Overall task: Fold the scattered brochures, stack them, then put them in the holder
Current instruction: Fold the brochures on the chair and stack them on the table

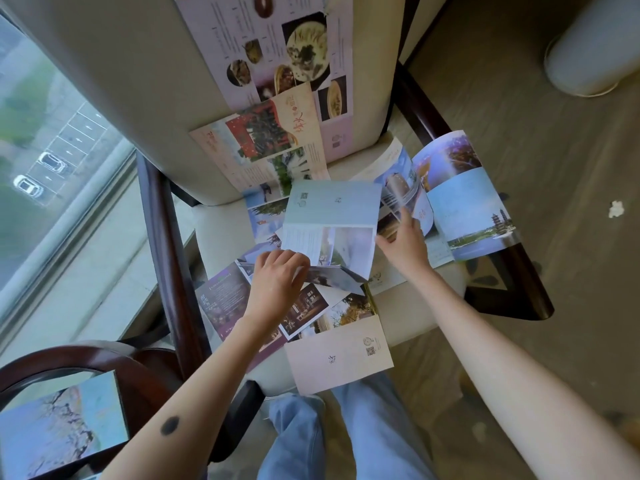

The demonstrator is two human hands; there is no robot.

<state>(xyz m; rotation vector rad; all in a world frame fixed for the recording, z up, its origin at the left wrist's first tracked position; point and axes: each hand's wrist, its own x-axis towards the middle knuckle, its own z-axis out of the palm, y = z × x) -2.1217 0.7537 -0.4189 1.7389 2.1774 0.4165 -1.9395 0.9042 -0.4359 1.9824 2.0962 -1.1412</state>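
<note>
Seen from your head camera, your left hand [277, 277] is curled, knuckles up. Its fingers are closed round the folded lower flap of the pale blue brochure [332, 206], which lies between your two hands on the chair seat [214, 237].

Your right hand [407, 245] is spread. The thumb touches that brochure's right edge, and the forefinger points straight away from you over the big open brochure [471, 209], which lies just beyond and to the right of this hand.

Under your left wrist lies a purple brochure [221, 299]. Between your forearms, nearest your knees, a cream brochure [341, 358] juts over the front edge of the seat.

Beyond both hands, a red brochure [266, 136] and a food brochure [277, 46] lean against the chair back [121, 81].

Well to the left of your left forearm, a folded brochure [59, 427] rests on a round, dark-rimmed table [52, 355].
</note>
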